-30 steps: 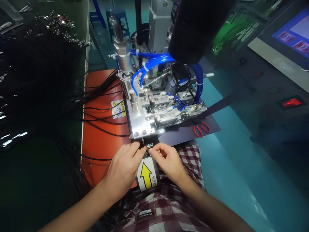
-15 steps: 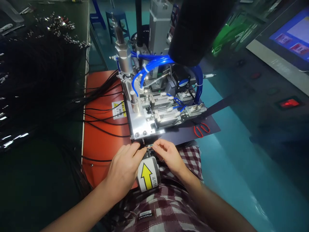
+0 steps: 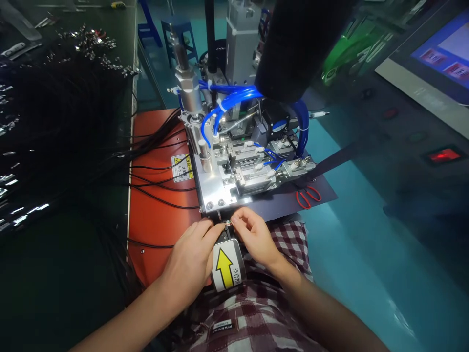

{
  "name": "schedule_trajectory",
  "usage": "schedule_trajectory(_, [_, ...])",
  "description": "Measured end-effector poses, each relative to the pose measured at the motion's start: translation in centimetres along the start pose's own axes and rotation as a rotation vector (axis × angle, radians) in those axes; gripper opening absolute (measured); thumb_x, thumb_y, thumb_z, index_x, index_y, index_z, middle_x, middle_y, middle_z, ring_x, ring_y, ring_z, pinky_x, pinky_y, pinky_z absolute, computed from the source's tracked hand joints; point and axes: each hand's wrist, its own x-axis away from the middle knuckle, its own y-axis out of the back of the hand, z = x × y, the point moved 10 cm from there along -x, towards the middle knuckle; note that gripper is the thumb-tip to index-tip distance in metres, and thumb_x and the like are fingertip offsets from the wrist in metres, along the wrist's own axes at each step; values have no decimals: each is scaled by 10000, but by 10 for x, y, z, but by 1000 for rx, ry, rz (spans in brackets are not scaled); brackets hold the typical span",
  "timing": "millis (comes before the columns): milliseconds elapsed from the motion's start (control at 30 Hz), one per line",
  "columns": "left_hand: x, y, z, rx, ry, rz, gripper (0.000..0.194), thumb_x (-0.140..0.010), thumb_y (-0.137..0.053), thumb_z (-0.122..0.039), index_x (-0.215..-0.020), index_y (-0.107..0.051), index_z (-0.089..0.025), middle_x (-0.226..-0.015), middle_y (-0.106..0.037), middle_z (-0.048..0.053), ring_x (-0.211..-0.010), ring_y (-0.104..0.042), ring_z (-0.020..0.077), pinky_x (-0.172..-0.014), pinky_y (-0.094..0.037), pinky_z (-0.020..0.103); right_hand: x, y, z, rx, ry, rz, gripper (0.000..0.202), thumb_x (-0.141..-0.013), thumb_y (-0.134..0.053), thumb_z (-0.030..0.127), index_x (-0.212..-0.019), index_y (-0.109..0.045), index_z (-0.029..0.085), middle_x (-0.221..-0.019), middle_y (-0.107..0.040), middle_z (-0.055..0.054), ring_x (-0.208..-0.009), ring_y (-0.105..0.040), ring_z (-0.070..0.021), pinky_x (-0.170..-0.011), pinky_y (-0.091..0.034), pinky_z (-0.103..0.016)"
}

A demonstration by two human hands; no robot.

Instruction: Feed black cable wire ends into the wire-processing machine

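Note:
Just in front of the machine [image 3: 216,188], the fingertips of both my hands meet at a small cable end [image 3: 227,223], which looks metallic with thin wires. My left hand [image 3: 192,249] pinches it from the left, thumb and forefinger pressed together. From the right, the thumb and forefinger of my right hand [image 3: 254,234] close on its other side. Fingers cover most of the piece, so its exact shape is hidden. Below the fingertips is a black guide with a white label bearing a yellow arrow [image 3: 224,266].
Black cables [image 3: 161,197] cross the red plate [image 3: 154,225] into the machine. On the left table lies a heap of black cables with shiny metal ends [image 3: 97,44]. Red-handled scissors [image 3: 309,197] rest right of the machine. A control panel [image 3: 421,98] stands at the right.
The view has shifted slightly. Both hands stay at the same spot, and my right fingers have drawn a little closer to the left ones, covering more of the cable end.

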Motion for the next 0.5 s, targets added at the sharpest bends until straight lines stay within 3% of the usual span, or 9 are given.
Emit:
schedule_trajectory(167, [0,0,-1,-64,8,11,316,-859,-403,-107,-1108,-598,-97,-902,-586,116,-779,-557,238,-667,-512,376,-2,-7,-14,-175,-121,67,273,-788,-589,389,-683,-460,174,-532,-423,75,-428,-302,-56,-433,-211,-215])
schedule_trajectory(500, [-2,-2,-1,-9,-9,-9,319,-877,-372,-112,-1121,-577,-126,-973,-584,117,-824,-557,226,-698,-521,366,-1,-8,-4,-119,-64,87,292,-809,-570,420,-682,-450,185,-559,-433,70,-443,-360,-71,-452,-280,-225])
